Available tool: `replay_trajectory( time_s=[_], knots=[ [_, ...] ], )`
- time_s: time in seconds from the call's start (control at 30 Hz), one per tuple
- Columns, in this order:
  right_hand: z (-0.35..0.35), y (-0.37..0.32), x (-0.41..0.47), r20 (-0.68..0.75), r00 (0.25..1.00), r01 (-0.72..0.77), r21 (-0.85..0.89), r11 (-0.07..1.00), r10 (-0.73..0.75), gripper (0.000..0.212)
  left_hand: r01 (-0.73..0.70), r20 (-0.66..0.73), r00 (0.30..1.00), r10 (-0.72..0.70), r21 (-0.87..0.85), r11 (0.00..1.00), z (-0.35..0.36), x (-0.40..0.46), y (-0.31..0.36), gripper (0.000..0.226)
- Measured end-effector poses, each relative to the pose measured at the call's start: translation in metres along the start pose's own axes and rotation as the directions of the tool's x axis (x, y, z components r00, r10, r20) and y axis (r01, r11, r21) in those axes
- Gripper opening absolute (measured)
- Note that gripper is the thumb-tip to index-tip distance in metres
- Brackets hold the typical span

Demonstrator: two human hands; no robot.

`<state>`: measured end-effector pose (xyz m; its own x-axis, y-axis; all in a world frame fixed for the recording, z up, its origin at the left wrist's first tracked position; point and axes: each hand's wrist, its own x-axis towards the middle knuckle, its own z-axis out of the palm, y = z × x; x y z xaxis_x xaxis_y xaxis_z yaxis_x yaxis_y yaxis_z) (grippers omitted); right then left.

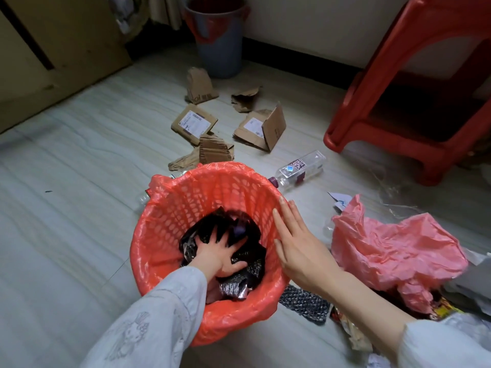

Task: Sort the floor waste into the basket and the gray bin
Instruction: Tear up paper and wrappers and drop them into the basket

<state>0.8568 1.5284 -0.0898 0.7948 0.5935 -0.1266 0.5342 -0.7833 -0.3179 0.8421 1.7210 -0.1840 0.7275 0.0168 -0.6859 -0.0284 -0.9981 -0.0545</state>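
An orange-lined basket [170,221] stands on the floor in front of me. My left hand [220,254] is deep inside it, fingers spread, pressing down on dark crumpled wrappers [252,266]. My right hand [295,243] lies flat with straight fingers against the basket's right rim. The gray bin [219,41], with a red liner, stands at the far wall. Several torn cardboard pieces [195,123] lie between basket and bin. A clear plastic bottle [300,170] lies on its side to the right of the basket.
A pink plastic bag [393,251] and mixed wrappers [305,304] are heaped at my right. A red plastic stool [403,88] stands at the back right. A large cardboard sheet [53,49] leans at the left. Another bottle [142,199] peeks out behind the basket's left side.
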Motion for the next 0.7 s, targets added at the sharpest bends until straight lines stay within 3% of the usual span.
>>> replay_trajectory(
  time_s=[0.13, 0.23, 0.33, 0.5, 0.7],
  knots=[
    [-0.003, -0.002, 0.001, 0.023, 1.0, 0.005, -0.036, 0.999, -0.004, 0.08, 0.019, 0.09, 0.996, -0.009, -0.104, 0.994, -0.007, -0.001, 0.002, 0.065],
    [-0.009, -0.002, -0.003, 0.065, 0.998, -0.02, -0.027, 0.999, 0.022, 0.057, 0.01, 0.054, 0.999, -0.003, -0.134, 0.991, -0.017, -0.017, 0.006, 0.062],
    [-0.019, -0.005, -0.016, 0.14, 0.988, -0.06, -0.007, 0.998, 0.06, 0.058, -0.017, -0.008, 1.0, 0.016, -0.139, 0.99, -0.025, -0.049, 0.007, 0.058],
    [-0.056, -0.016, -0.045, 0.129, 0.991, -0.039, -0.025, 0.999, 0.042, 0.058, -0.095, -0.269, 0.961, 0.055, -0.137, 0.986, -0.043, -0.115, 0.005, 0.053],
    [-0.096, -0.008, -0.106, 0.109, 0.992, -0.044, -0.109, 0.993, 0.056, 0.059, -0.351, -0.587, 0.783, 0.204, -0.148, 0.925, -0.078, -0.184, 0.046, 0.048]
  ],
)
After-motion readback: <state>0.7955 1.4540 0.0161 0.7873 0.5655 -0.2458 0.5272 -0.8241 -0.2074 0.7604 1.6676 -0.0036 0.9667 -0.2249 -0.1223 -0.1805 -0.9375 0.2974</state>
